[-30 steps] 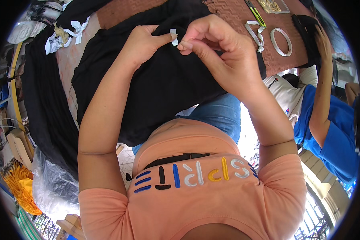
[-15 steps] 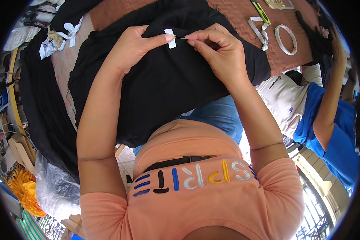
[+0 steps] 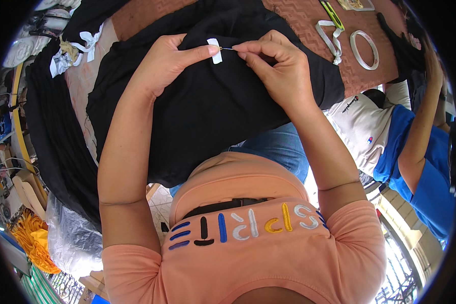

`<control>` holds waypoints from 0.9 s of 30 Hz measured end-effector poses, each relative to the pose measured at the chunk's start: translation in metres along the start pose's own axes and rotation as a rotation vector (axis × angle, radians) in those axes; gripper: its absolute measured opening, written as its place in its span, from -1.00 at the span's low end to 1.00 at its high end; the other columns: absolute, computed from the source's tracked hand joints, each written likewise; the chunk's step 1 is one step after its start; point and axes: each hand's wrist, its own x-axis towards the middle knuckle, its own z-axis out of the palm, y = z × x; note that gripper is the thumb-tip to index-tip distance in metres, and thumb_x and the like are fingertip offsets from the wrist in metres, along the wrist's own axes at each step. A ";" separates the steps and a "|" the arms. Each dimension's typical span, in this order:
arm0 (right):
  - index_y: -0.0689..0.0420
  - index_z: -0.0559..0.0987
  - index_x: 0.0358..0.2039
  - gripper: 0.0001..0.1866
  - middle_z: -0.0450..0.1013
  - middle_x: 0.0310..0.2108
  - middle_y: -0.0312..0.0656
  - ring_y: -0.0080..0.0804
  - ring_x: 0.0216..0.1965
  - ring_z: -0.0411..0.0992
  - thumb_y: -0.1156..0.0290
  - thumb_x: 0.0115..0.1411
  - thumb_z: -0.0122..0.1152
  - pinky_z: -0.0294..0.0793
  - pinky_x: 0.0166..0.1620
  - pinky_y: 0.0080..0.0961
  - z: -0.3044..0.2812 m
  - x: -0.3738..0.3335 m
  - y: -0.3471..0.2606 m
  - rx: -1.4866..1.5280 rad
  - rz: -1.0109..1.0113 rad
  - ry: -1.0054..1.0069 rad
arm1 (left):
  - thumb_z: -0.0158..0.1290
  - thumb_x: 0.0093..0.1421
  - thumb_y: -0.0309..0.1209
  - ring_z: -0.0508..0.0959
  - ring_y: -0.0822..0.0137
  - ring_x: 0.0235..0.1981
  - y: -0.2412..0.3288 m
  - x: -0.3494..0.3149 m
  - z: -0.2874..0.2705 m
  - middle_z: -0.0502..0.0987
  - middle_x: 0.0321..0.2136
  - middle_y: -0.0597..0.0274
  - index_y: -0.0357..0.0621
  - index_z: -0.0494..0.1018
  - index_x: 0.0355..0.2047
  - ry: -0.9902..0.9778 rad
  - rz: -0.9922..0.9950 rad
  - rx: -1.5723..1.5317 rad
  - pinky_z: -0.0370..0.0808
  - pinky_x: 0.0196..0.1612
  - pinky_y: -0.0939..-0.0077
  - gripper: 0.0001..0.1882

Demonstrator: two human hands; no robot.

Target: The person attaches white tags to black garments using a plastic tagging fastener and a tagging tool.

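"What lies at the far left?"

"A length of black fabric (image 3: pixel 55 116) hangs along the table's edge, with a tied white ribbon (image 3: pixel 90 43) near its top."

"And the left hand (image 3: pixel 168 63)?"

"It reaches up and inward from a bent elbow, thumb pointing right. It pinches a short white strip (image 3: pixel 216 52) against the black cloth (image 3: pixel 202 121), thumb on top (the other fingers are mostly hidden, tucked behind the cloth)."

"Where's the pin?"

"The thin metal pin (image 3: pixel 227 49) runs nearly level between the two hands, its gold-coloured end at the left thumb's tip, over the strip."

"The right hand (image 3: pixel 283 63), then?"

"Its thumb and forefinger close on the pin's right end, knuckles arched, the wrist above a forearm slanting up and leftward. The cloth spreads below both hands, down to the person's lap."

"Further right?"

"A folded white tape (image 3: pixel 329 43) on the brown table cover (image 3: pixel 357 83), a yellow-green craft knife (image 3: pixel 333 15) just above it, then a white ring-shaped roll (image 3: pixel 364 49). At the far right, a co-worker's hand (image 3: pixel 433 71) is raised beside dark fabric (image 3: pixel 406 58)."
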 end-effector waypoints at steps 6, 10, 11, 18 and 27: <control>0.11 0.67 -0.40 -0.86 0.40 -0.55 -0.25 -0.44 -0.55 0.40 0.58 -0.03 0.31 0.35 -0.45 -0.57 0.000 0.000 0.000 -0.023 -0.013 0.007 | 0.25 0.06 -0.22 0.49 0.60 -0.33 0.003 -0.001 -0.001 0.56 -0.38 0.38 -0.18 0.55 -0.28 -0.003 -0.011 0.025 0.37 -0.16 0.69 -0.68; 0.10 0.67 -0.40 -0.86 0.40 -0.56 -0.24 -0.43 -0.55 0.40 0.57 -0.03 0.31 0.35 -0.46 -0.57 0.000 0.000 0.001 -0.021 -0.007 0.003 | 0.25 0.06 -0.22 0.49 0.59 -0.33 0.002 -0.001 0.001 0.56 -0.38 0.38 -0.19 0.55 -0.28 0.001 -0.011 0.000 0.36 -0.17 0.69 -0.68; 0.10 0.67 -0.40 -0.86 0.39 -0.56 -0.24 -0.43 -0.55 0.40 0.57 -0.03 0.31 0.35 -0.46 -0.56 0.000 0.000 0.001 -0.021 -0.009 0.003 | 0.25 0.06 -0.22 0.49 0.59 -0.33 0.003 -0.001 0.001 0.56 -0.38 0.38 -0.19 0.55 -0.28 0.002 -0.010 0.006 0.36 -0.17 0.69 -0.68; 0.09 0.67 -0.41 -0.86 0.40 -0.55 -0.25 -0.41 -0.52 0.42 0.56 -0.04 0.31 0.38 -0.43 -0.55 0.000 0.003 0.002 0.003 -0.006 -0.018 | 0.25 0.06 -0.23 0.49 0.59 -0.32 0.002 -0.001 -0.001 0.56 -0.37 0.37 -0.20 0.55 -0.27 -0.011 0.010 0.037 0.37 -0.16 0.68 -0.68; 0.14 0.62 -0.40 -0.90 0.48 -0.47 -0.21 -0.35 -0.46 0.48 0.55 0.00 0.26 0.44 -0.36 -0.52 0.004 0.011 -0.002 0.009 0.028 -0.080 | 0.23 0.08 -0.26 0.51 0.57 -0.33 -0.004 0.003 -0.002 0.57 -0.35 0.33 -0.22 0.55 -0.25 -0.027 0.017 0.034 0.40 -0.19 0.67 -0.69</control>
